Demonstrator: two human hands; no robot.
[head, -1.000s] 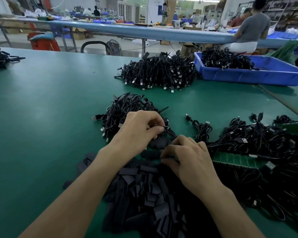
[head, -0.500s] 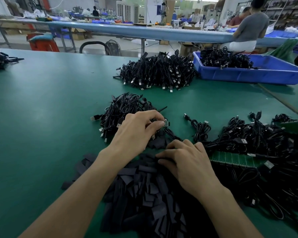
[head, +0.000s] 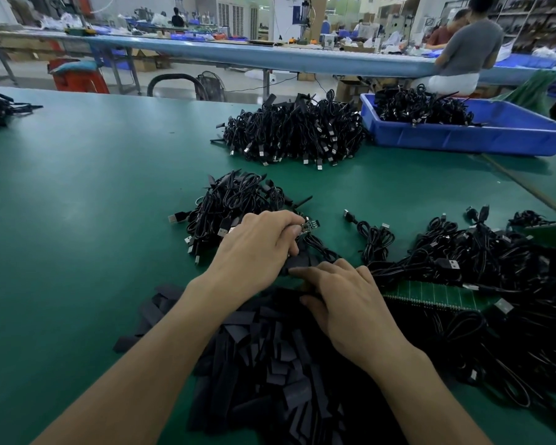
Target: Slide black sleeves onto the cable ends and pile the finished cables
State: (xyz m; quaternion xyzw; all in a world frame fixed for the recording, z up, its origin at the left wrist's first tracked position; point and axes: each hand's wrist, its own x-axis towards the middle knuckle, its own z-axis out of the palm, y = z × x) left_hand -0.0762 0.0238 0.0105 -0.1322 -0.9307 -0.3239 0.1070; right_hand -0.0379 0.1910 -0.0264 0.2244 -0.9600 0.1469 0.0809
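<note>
The left hand (head: pixel 254 248) pinches the small circuit-board end (head: pixel 309 225) of a black cable just beside the near pile of coiled black cables (head: pixel 235 203), with bare green table mat (head: pixel 77 203) open to its left. The right hand (head: pixel 347 303) curls on the heap of flat black sleeves (head: pixel 270 364), which is cut off below; whether its hidden fingertips grip one cannot be told.

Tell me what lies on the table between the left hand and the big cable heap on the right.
A single coiled cable lies there on the green table, shown in the head view.
</note>
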